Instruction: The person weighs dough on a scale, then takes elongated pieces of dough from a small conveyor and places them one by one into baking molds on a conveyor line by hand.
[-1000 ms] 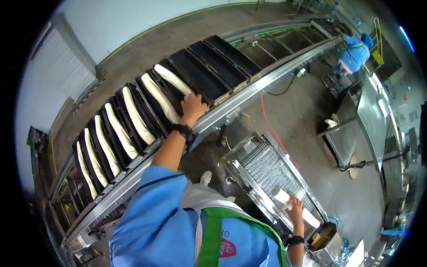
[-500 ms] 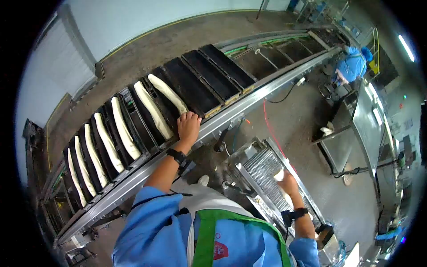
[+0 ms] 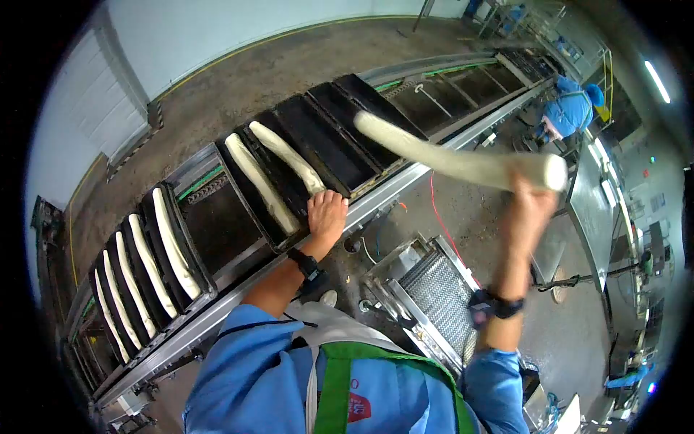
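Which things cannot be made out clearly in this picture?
- Head view: exact grip of the right hand on the dough piece, motion blur.
- Head view: whatever lies beneath the left hand, covered by it.
- Head view: what the co-worker handles, too small.

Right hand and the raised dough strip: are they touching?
Touching. The head view shows the right hand gripping the dough strip near its thick end, though motion blurs the fingers.

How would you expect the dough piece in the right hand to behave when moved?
Probably bendy: the dough piece curves along its length, with the right hand gripping near one end. Its rounded sides suggest it might roll on something flat.
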Available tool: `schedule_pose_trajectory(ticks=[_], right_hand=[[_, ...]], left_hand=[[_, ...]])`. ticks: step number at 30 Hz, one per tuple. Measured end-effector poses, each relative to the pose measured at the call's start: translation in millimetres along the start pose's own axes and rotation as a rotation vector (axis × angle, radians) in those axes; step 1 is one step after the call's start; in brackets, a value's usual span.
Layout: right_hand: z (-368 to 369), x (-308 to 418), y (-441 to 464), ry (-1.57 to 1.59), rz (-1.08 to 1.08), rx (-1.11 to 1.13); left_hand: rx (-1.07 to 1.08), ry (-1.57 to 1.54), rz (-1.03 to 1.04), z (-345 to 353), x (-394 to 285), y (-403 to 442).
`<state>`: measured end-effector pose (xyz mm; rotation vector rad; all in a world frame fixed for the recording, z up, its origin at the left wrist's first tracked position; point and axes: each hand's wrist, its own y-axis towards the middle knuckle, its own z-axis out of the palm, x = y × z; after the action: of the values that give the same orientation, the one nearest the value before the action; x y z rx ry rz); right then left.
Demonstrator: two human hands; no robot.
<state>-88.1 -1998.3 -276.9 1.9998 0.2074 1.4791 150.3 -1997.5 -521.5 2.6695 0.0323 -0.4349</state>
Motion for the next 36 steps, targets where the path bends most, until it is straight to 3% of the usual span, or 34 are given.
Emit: schedule_pose_trajectory(ticks=[2, 3, 4, 7, 10, 11, 12, 14, 16, 17, 18, 19, 20, 21, 22, 27, 32, 34, 36], right_hand=[[60, -24, -10, -0.084, 0.065, 0.154], [90, -80, -18, -0.204, 0.002, 0.186], [110, -127, -34, -0.131, 0.073, 0.294], [101, -186, -69, -0.126, 0.337, 0.447], [6, -250, -93, -0.391, 0.15, 0.566], [-31, -258, -104, -0.671, 0.155, 0.639], [-94, -321, -134, -0.682, 0.044, 0.665], [-187, -321, -182, -0.955, 0.19, 0.683], [-276, -338, -245, -0.943, -0.01, 0.638], [-318, -337, -289, -1.029, 0.182, 0.568], [-388, -385, -332, -1.197, 0.336, 0.731], [-394, -379, -339, -1.28, 0.514, 0.772], [-378, -366, -336, -1.302, 0.609, 0.741], [-356, -349, -326, -1.316, 0.669, 0.714], [-338, -344, -316, -1.324, 0.692, 0.704], [-281, -346, -269, -1.293, 0.66, 0.652], [-254, -338, -223, -1.214, 0.608, 0.556], [-252, -330, -203, -1.158, 0.584, 0.479], [-261, -315, -178, -1.066, 0.545, 0.366]], left_hand=[[-0.019, 0.0, 0.001, 8, -4, 3], [-0.039, 0.0, 0.006, 11, -5, 4], [-0.09, -0.012, 0.038, 16, -5, 9], [-0.048, 0.012, 0.002, 25, -8, 15], [-0.094, 0.004, -0.006, 28, -7, 21], [-0.099, 0.003, 0.003, 32, -7, 24], [-0.127, -0.01, 0.005, 38, -6, 25], [-0.109, -0.021, -0.009, 62, -13, 28], [-0.165, -0.162, 0.003, 78, -8, 26], [-0.268, -0.289, 0.069, 84, -6, 26], [-0.363, -0.408, 0.149, 90, -4, 26], [-0.339, -0.436, 0.029, 95, -11, 20], [-0.138, -0.223, 0.022, 120, -10, 18], [-0.129, -0.348, -0.052, 127, -17, 17], [-0.046, -0.065, 0.021, 110, -27, 23], [-0.006, -0.109, 0.031, 125, -28, 23], [-0.061, 0.0, 0.2, 127, -22, 31], [0.117, 0.042, 0.316, 127, -12, 42], [0.071, -0.091, 0.322, 127, -4, 45]])
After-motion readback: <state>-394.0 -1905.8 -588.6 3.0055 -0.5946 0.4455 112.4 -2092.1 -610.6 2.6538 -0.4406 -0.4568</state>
